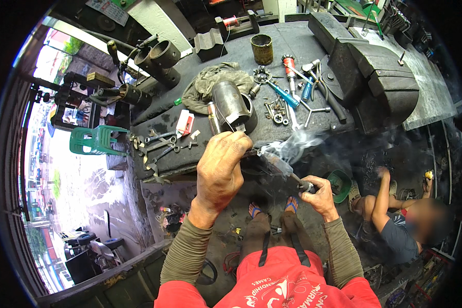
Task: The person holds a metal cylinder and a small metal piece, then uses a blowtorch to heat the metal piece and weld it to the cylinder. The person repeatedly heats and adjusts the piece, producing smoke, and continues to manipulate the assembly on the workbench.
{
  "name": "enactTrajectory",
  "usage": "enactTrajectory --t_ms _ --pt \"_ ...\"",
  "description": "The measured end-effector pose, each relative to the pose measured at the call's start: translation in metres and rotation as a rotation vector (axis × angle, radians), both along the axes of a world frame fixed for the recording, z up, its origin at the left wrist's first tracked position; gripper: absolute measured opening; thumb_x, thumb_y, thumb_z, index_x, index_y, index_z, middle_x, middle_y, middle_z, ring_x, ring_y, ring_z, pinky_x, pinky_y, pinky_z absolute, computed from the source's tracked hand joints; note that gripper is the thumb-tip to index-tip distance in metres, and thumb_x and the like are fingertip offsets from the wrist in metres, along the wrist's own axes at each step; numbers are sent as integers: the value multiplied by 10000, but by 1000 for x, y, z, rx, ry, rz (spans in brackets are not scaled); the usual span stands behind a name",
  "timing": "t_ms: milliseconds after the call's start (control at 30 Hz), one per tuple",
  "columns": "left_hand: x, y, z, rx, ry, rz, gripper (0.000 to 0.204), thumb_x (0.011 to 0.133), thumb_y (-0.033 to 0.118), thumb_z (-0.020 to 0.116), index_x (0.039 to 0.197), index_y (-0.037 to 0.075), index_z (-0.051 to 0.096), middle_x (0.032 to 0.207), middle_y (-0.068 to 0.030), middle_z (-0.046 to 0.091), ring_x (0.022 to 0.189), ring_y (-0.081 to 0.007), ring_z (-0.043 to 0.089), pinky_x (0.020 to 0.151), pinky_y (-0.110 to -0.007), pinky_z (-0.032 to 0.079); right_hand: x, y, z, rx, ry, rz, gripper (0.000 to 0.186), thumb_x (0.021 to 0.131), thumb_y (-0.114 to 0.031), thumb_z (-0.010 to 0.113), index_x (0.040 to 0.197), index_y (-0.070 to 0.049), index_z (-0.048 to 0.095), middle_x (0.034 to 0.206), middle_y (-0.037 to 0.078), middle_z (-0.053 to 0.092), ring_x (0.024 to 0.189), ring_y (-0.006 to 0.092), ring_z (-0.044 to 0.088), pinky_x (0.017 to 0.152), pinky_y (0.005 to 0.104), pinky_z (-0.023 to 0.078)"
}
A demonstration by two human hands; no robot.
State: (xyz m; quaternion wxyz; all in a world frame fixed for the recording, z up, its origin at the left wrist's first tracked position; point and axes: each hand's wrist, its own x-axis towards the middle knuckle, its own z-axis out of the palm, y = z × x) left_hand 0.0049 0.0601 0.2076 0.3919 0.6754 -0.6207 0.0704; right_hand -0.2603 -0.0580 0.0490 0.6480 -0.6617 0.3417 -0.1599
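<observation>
My left hand (222, 167) is pinched at the bench's front edge, closed on a thin wire (223, 114) that curves up past a metal cylinder (228, 97). In my right hand (321, 197) is the black handle of a soldering iron (294, 177), its shaft pointing up and left toward the left fingertips. White smoke (292, 146) drifts around the tip and hides what it touches. Just beyond my left hand, the cylinder leans by a dark ring-shaped part (249, 117). A copper-coloured tube (213, 118) stands beside them.
Wrenches (161, 146) and a red-and-white box (185, 123) lie left on the bench. A rag (200, 87), a rusty can (262, 50), pliers (319, 84) and a large vise (374, 82) sit farther back. A person (395, 226) crouches at lower right, near a green basin (339, 185).
</observation>
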Motion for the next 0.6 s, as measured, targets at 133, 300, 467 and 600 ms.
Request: enactTrajectory --t_ms 133,300,467,600 --pt "-1 -2 1 15 12 -4 344 774 -147 669 1073 22 676 1095 -128 715 1068 -345 694 968 -438 548 0 -2 -3 -47 1 8 303 686 -93 773 962 31 749 829 1 677 775 81 589 715 276 481" --pt "-1 1 -6 23 100 59 252 858 -132 669 1057 21 696 1081 -135 737 1065 -338 701 957 -419 546 -3 -4 -14 -21 -55 -8 342 691 -103 797 1001 35 761 877 41 739 810 103 646 747 289 514" --pt "17 32 6 281 204 190 207 924 -86 651 1064 42 732 1134 -134 756 1090 -336 704 967 -410 542 -21 -14 -23 -68 4 -1 375 688 -104 814 1025 54 766 966 96 781 919 160 712 861 307 548" --pt "33 28 42 502 86 340 293 902 -101 598 1113 30 753 1212 -152 749 1155 -347 677 1009 -412 531 -45 -24 -22 -21 -127 -62 333 710 -88 806 1016 40 771 949 55 756 889 130 684 815 294 545"
